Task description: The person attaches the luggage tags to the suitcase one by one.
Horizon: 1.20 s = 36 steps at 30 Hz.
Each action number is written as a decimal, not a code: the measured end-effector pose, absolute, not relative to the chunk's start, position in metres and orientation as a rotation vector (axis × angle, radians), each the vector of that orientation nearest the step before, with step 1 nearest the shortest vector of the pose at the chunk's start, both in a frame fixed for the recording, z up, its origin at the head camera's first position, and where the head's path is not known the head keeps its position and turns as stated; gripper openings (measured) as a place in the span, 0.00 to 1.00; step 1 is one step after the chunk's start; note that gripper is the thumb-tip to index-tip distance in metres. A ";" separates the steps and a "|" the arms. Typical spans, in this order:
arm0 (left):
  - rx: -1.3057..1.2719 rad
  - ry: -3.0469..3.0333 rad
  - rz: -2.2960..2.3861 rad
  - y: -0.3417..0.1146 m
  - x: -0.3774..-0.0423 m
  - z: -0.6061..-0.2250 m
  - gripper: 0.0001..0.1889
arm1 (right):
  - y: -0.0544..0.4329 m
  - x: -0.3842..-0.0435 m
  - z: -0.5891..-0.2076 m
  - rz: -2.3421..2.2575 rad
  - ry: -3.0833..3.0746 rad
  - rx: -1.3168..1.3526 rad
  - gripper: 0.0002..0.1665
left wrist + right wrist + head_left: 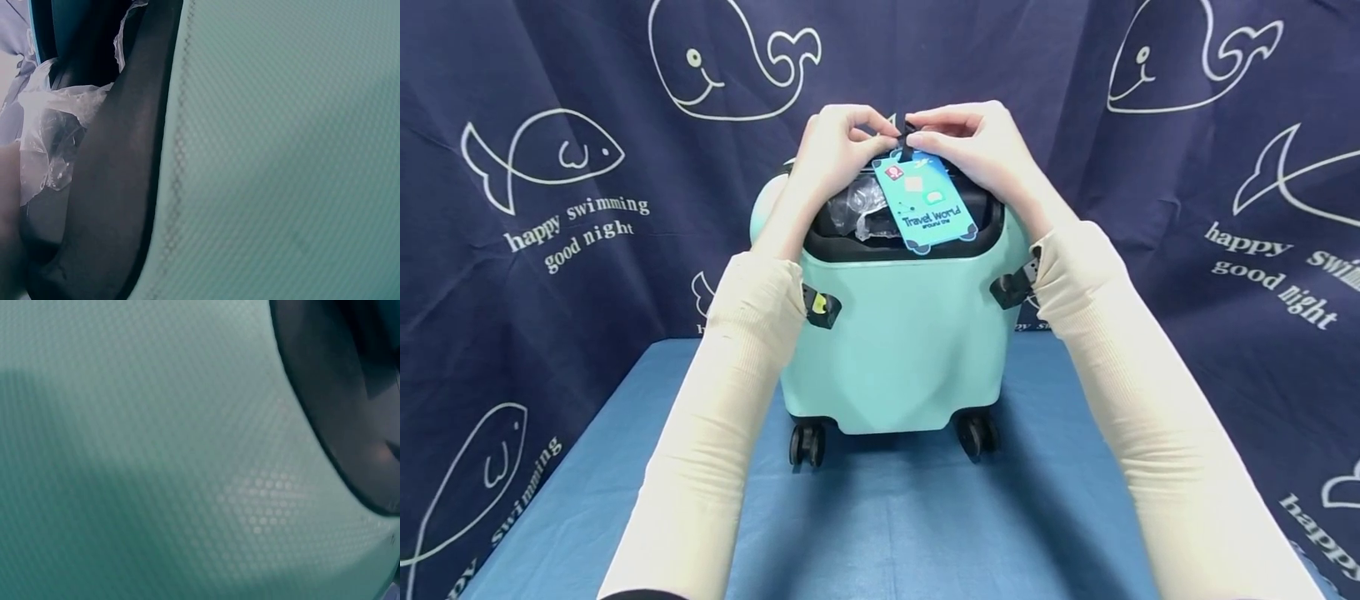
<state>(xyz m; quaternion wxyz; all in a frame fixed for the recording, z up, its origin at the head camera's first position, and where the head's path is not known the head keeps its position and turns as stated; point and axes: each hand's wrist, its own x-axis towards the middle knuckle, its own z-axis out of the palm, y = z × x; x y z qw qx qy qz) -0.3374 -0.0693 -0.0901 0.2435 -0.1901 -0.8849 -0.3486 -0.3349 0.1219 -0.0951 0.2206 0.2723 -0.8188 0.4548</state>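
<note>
A mint-green suitcase [898, 342] stands upright on its black wheels. From its top hangs a blue luggage tag [927, 208] printed "Travel World", on a short black strap [906, 152]. My left hand [838, 154] pinches the strap's area between thumb and forefinger from the left. Facing it, my right hand [985, 146] pinches the strap from the right, fingertips nearly meeting. Clear plastic wrap [859, 204] clings inside the black recess [887, 250] behind the tag. In the right wrist view the ribbed green shell [156, 437] fills most of the picture.
Blue cloth [880, 525] covers the table under the suitcase. Dark navy curtains [587, 67] with white whale and fish drawings hang behind and at both sides. Black corner pieces [822, 307] sit on the suitcase's sides near both forearms.
</note>
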 end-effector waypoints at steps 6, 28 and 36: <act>-0.525 -2.410 -0.991 -0.071 -0.338 -0.090 0.09 | 0.120 -0.333 -0.094 1.022 -2.269 0.732 0.18; -0.538 -2.462 -0.909 -0.074 -0.334 -0.088 0.13 | 0.112 -0.334 -0.091 0.886 -2.259 0.667 0.17; -0.530 -2.524 -0.915 -0.073 -0.330 -0.089 0.21 | 0.112 -0.336 -0.093 0.924 -2.233 0.708 0.15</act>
